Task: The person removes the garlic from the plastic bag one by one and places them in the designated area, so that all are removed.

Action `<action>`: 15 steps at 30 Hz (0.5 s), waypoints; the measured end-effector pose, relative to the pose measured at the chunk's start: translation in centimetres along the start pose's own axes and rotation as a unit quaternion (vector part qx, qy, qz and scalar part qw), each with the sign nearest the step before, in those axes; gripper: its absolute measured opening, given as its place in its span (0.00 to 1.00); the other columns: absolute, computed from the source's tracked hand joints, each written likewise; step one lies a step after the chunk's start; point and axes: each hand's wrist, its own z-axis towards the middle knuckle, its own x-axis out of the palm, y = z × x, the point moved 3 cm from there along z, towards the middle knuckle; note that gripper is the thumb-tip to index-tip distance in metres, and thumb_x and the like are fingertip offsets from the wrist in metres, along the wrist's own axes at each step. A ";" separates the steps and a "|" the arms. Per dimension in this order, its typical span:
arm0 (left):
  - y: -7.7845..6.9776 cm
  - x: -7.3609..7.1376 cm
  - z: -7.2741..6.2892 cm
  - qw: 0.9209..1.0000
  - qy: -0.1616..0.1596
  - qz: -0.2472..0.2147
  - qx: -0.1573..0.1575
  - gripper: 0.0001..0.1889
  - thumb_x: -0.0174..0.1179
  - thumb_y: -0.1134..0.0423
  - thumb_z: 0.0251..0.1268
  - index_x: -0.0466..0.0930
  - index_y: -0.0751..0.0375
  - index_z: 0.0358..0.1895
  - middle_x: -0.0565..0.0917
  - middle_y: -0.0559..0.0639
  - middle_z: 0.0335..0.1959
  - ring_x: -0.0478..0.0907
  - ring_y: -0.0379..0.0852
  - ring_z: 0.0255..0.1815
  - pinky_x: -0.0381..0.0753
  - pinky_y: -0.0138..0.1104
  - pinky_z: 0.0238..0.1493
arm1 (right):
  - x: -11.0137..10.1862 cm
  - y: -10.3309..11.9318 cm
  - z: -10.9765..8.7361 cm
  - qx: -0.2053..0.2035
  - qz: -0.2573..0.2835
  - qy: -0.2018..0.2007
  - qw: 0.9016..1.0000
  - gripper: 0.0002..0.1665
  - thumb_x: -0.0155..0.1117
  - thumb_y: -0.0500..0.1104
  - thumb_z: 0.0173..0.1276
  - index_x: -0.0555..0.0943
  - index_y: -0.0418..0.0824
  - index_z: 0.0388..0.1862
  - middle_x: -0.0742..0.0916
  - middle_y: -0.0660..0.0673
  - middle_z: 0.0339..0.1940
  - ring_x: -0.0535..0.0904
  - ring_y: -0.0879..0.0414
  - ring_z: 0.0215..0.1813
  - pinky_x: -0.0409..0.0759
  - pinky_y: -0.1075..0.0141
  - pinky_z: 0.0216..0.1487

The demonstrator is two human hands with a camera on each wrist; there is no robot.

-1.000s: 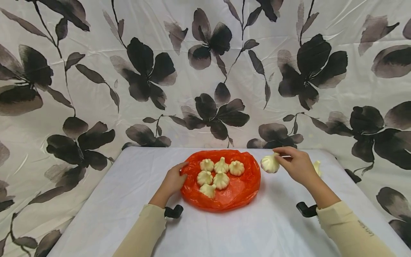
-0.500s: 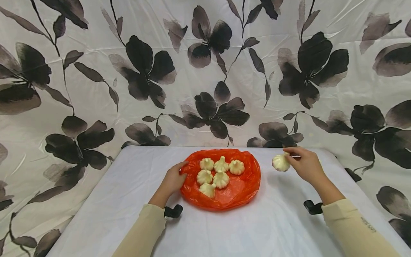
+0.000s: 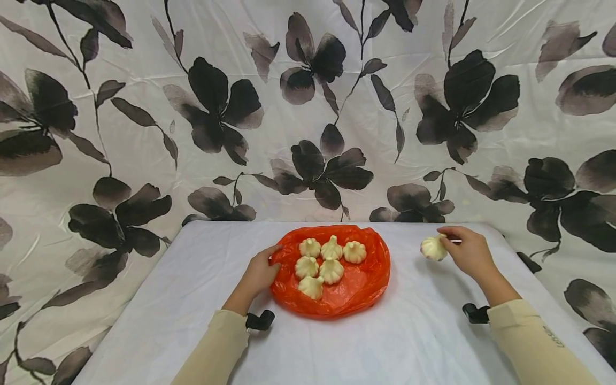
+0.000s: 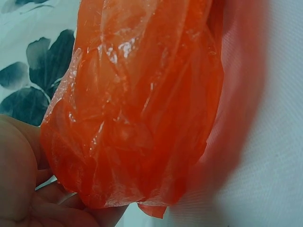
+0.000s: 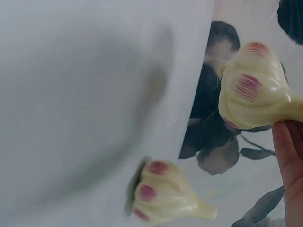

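Fingers of the right hand (image 3: 470, 254) pinch a garlic bulb (image 3: 433, 248) by its stem, holding it above the white table (image 3: 366, 347) at the right of the head frame, while those of the left hand (image 3: 259, 274) curl at the left rim of a red plastic bag (image 3: 358, 291) near the centre. Plastic hides several of the left fingertips in the left-wrist view, so we can say only that they appear to grip the edge.

Closest to us, at the bottom of the head frame, a beige left sleeve (image 3: 216, 342) and a beige right sleeve (image 3: 539, 339) reach in, with a left wrist camera (image 3: 260, 320) and a right wrist camera (image 3: 476, 314), both black, at the cuffs. Farther up, we count six garlic bulbs (image 3: 331, 270) inside the crumpled, glossy bag: one at the lower left, two above it and three across the top. We see purple patches on the held bulb in the right-wrist view, where another bulb (image 5: 168, 194), slightly blurred, lies at bottom centre near the table's edge. Beyond the table, a pale backdrop (image 3: 327, 176) printed with dark flowers fills the upper frame.
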 end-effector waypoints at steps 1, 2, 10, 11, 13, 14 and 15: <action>0.0 0.0 0.0 1.000 0.000 0.000 -0.001 0.28 0.52 0.67 0.68 0.65 0.54 0.72 0.69 0.58 0.70 0.71 0.56 0.66 0.78 0.49 0.61 | 0.0 -0.3 0.0 0.006 0.000 0.001 1.000 0.16 0.60 0.37 0.68 0.82 0.34 0.52 0.86 0.33 0.47 0.84 0.37 0.47 0.85 0.51 0.42; 0.0 0.0 -0.1 1.000 0.000 0.000 -0.002 0.28 0.52 0.67 0.68 0.65 0.54 0.72 0.69 0.58 0.70 0.71 0.56 0.66 0.78 0.49 0.61 | 0.0 -0.6 -0.1 0.011 0.001 0.003 1.000 0.16 0.60 0.37 0.68 0.82 0.34 0.52 0.86 0.33 0.46 0.84 0.36 0.47 0.85 0.54 0.39; 0.1 0.2 0.0 1.000 0.001 -0.002 -0.001 0.28 0.52 0.66 0.68 0.65 0.53 0.72 0.69 0.57 0.70 0.72 0.55 0.64 0.80 0.48 0.59 | -0.1 -2.0 -0.4 0.027 -0.011 0.001 1.000 0.15 0.60 0.37 0.67 0.82 0.33 0.51 0.87 0.32 0.44 0.84 0.36 0.47 0.74 0.78 0.31; 0.1 0.2 0.0 1.000 0.001 -0.003 -0.003 0.28 0.53 0.66 0.68 0.65 0.53 0.72 0.69 0.57 0.70 0.72 0.55 0.64 0.80 0.47 0.58 | -0.1 -2.1 -0.5 0.031 -0.013 0.003 0.999 0.15 0.60 0.37 0.67 0.82 0.33 0.51 0.86 0.32 0.44 0.83 0.37 0.47 0.74 0.78 0.31; 0.0 0.2 0.0 1.000 0.001 -0.003 -0.003 0.28 0.53 0.66 0.68 0.65 0.53 0.72 0.69 0.57 0.70 0.72 0.55 0.64 0.80 0.47 0.58 | -0.1 -2.5 -0.6 0.040 -0.015 0.010 0.999 0.15 0.59 0.37 0.68 0.82 0.33 0.51 0.86 0.32 0.45 0.83 0.37 0.48 0.74 0.77 0.31; 0.0 0.2 0.0 1.000 0.001 -0.001 -0.002 0.28 0.53 0.66 0.68 0.65 0.53 0.72 0.70 0.57 0.70 0.72 0.55 0.64 0.80 0.48 0.58 | 0.0 -2.7 -0.7 0.045 -0.017 0.015 0.999 0.15 0.59 0.37 0.68 0.82 0.33 0.52 0.86 0.32 0.45 0.82 0.37 0.49 0.75 0.76 0.31; 0.0 0.2 0.0 1.000 0.001 -0.001 -0.003 0.28 0.53 0.66 0.68 0.65 0.53 0.72 0.70 0.57 0.70 0.72 0.55 0.65 0.79 0.48 0.59 | 0.0 -2.8 -0.7 0.049 -0.018 0.018 0.999 0.16 0.59 0.38 0.68 0.81 0.33 0.52 0.86 0.32 0.46 0.82 0.37 0.49 0.76 0.74 0.32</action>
